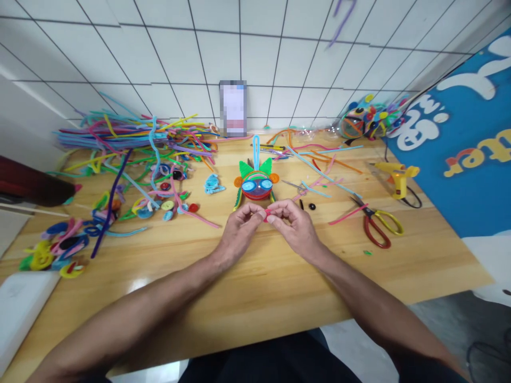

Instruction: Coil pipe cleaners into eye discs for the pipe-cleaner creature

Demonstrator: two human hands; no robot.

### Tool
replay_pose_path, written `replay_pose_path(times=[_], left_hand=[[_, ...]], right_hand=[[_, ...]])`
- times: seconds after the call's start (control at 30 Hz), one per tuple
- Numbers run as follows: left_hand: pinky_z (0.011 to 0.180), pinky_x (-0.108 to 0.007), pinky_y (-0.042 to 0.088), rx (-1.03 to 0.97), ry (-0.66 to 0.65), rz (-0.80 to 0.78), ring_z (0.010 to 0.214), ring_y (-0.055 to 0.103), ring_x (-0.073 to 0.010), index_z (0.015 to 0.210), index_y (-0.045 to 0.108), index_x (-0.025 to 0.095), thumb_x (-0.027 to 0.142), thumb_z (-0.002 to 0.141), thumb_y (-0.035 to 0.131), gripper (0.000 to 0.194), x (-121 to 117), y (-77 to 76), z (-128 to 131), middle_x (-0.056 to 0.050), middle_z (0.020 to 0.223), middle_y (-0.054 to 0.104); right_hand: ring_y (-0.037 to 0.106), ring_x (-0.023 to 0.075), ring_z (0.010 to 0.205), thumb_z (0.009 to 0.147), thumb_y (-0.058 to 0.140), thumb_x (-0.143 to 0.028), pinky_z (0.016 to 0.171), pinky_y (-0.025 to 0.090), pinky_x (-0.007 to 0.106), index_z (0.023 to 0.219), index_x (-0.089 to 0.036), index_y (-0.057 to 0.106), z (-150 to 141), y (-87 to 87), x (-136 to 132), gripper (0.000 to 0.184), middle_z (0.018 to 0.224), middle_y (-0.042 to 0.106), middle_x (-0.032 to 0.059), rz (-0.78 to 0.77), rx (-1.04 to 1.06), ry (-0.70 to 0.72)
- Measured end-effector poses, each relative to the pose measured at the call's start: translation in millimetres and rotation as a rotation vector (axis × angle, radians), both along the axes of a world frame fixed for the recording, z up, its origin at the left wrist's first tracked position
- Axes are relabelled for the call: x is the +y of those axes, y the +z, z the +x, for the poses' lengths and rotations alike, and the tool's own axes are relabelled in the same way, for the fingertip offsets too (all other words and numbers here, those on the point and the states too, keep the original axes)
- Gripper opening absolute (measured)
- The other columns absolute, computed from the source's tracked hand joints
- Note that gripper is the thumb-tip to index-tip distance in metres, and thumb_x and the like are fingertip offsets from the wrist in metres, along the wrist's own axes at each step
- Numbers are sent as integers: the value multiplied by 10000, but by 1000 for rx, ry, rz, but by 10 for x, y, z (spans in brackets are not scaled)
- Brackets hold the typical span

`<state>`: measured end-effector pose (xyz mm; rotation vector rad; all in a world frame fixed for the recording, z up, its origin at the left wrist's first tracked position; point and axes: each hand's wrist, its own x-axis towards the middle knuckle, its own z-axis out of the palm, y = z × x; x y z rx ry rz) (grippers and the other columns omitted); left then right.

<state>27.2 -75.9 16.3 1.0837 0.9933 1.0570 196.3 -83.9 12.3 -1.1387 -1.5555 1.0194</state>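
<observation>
The wooden counter (255, 306) bore the whole work, with a heap of fuzzy stems (115, 135) along its far left side and a decorated bundle (377, 119) at the far right. Near the middle, the left hand (241, 226) and right hand (296, 223) met just on the near side of the figure (257, 192), which looked well advanced: it had green ears (243, 171), a tall blue loop (256, 154) on top, blue oval eyes (249, 186) and orange discs (238, 182) at its sides. The scissors (370, 212) lay on the right, partly open, with the glue gun (399, 183) farther off, in neither hand. A blue piece (214, 184) lay loose to the figure's left and a black bead (312, 206) to its right, both apart from it. Smallest in hand was a red piece (266, 214), pinched between the fingers of both hands. It seemed not yet joined to the figure; how nearly finished its own shape was could not be told, since the fingertips covered much of it.
</observation>
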Motion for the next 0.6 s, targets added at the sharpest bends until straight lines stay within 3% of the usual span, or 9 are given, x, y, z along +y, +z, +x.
replay_pose_path(times=[0.3, 0.6], left_hand=[[500, -228, 264, -104, 92, -89, 517, 323, -74, 812, 645, 180, 428, 829, 750, 270, -29, -112, 41, 67, 604, 463], [509, -238, 255, -63, -44, -78, 521, 326, -78, 838, 651, 175, 477, 814, 747, 317, -8, -28, 20, 70, 593, 458]], right_hand=[[708, 157, 793, 900, 700, -321, 755, 588, 307, 997, -224, 692, -122, -29, -48, 137, 916, 768, 32, 35, 29, -100], [642, 118, 683, 905, 663, -289, 668, 535, 258, 952, -205, 693, -12, 40, -5, 100, 763, 691, -16, -37, 63, -2]])
